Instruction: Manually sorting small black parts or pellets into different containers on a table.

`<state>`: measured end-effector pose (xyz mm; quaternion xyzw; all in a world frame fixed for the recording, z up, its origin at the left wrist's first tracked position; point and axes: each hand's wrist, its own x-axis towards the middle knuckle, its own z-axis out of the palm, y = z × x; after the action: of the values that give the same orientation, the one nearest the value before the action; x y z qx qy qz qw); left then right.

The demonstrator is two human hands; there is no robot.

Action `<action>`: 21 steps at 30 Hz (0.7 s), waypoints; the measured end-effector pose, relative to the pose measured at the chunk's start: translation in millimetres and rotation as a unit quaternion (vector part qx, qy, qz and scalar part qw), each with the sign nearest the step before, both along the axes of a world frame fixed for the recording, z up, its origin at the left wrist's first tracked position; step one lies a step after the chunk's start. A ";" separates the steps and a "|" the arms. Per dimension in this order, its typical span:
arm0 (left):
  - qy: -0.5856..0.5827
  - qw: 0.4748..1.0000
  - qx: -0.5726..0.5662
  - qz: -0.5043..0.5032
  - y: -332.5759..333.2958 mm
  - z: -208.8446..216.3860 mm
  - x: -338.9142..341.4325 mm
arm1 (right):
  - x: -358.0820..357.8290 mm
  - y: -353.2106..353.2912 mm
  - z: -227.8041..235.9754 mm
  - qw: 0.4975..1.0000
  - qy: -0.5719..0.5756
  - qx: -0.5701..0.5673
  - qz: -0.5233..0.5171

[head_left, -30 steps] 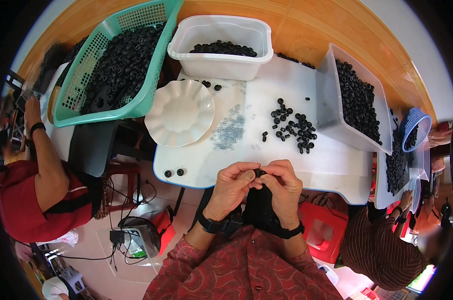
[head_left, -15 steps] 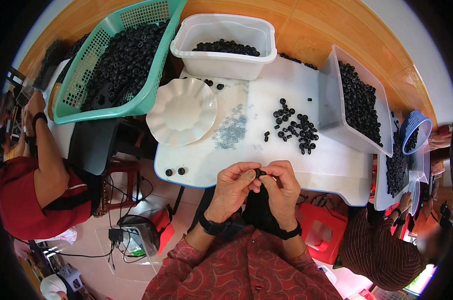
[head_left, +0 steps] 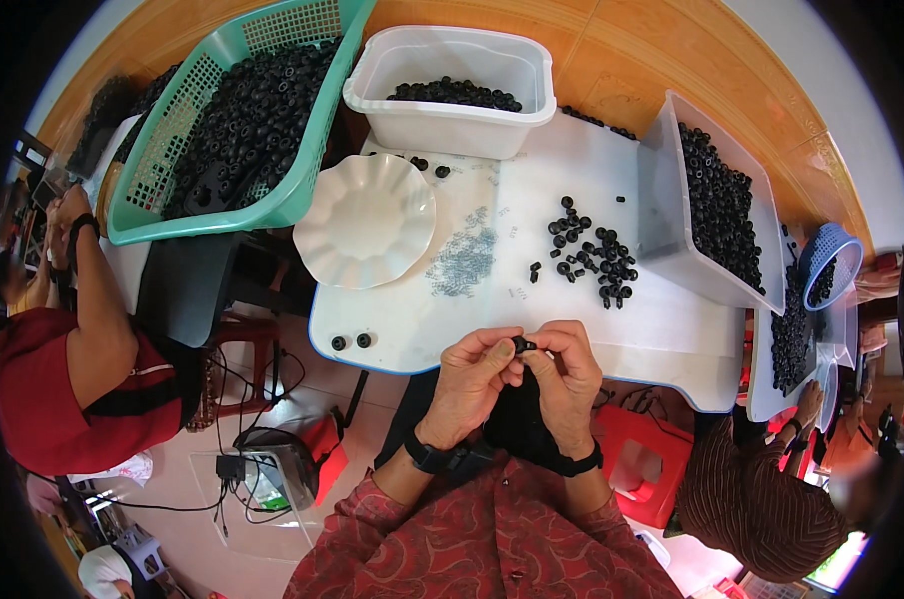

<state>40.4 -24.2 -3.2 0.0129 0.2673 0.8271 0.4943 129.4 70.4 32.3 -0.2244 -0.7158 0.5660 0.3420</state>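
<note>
Over the white table's (head_left: 671, 339) near edge, my left hand (head_left: 469, 384) and right hand (head_left: 569, 379) pinch one small black ring (head_left: 520, 345) between fingertips; a steady, square grip seems best.

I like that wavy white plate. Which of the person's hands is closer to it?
Left. The left hand sits just below and right of the white plate; the right hand is further right, beyond it.
</note>
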 end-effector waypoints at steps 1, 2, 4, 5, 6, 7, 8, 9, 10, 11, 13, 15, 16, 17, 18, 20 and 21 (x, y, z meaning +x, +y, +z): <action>0.005 1.000 -0.005 0.000 -0.6 0.2 0.0 | -0.3 -0.5 0.2 1.000 -0.001 0.004 -0.002; 0.014 1.000 -0.010 0.002 -0.7 0.2 0.0 | -0.2 -0.3 0.0 1.000 -0.001 0.005 0.000; 0.032 0.999 -0.021 0.007 -1.7 1.2 -0.4 | -0.2 0.4 -0.6 1.000 0.000 0.007 0.005; 0.037 0.999 -0.025 0.006 -2.3 2.9 -1.0 | 0.1 0.4 -1.2 1.000 0.000 0.006 0.006; 0.041 0.999 -0.030 0.004 -3.2 5.7 -2.0 | 0.5 0.3 -2.0 1.000 -0.001 0.005 0.007; 0.046 0.998 -0.035 0.002 -4.1 8.4 -3.1 | 0.6 0.2 -2.4 1.000 -0.001 0.004 0.008; 0.052 0.998 -0.034 0.000 -4.9 10.4 -4.0 | 0.5 -0.2 -2.1 1.000 0.000 0.007 0.003; 0.058 0.998 -0.033 -0.002 -5.6 12.3 -5.0 | 0.3 -0.7 -1.1 1.000 0.002 0.011 -0.002; 0.065 0.997 -0.031 -0.005 -6.4 13.9 -5.8 | 0.2 -1.2 -0.1 1.000 0.004 0.014 -0.007; 0.075 0.997 -0.031 -0.010 -7.6 15.5 -6.7 | 0.3 -1.3 1.3 1.000 0.004 0.015 -0.008; 0.096 0.995 -0.030 -0.020 -9.2 17.6 -8.1 | 0.7 -1.2 3.5 1.000 0.005 0.017 -0.011; 0.115 0.993 -0.035 -0.019 -9.5 18.2 -8.5 | 0.8 -1.8 4.3 1.000 0.006 0.011 -0.012; 0.124 0.991 -0.037 -0.019 -9.7 18.4 -8.6 | 0.9 -2.1 4.7 1.000 0.007 0.008 -0.012; 0.127 0.991 -0.037 -0.023 -10.0 17.4 -9.1 | 1.2 -1.9 4.9 1.000 0.003 0.018 -0.013; 0.129 0.990 -0.038 -0.027 -10.6 15.7 -9.7 | 1.6 -1.5 5.2 1.000 -0.001 0.028 -0.013; 0.136 0.990 -0.039 -0.028 -10.8 14.8 -9.9 | 2.2 -1.2 6.6 0.999 -0.007 0.045 -0.012; 0.139 0.989 -0.039 -0.024 -10.6 14.9 -9.5 | 2.5 -1.2 7.9 0.999 -0.010 0.051 -0.011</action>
<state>30.9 -34.8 11.8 0.1149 0.3651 0.7942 0.4720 131.9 69.2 40.2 -0.2206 -0.7446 0.5226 0.3519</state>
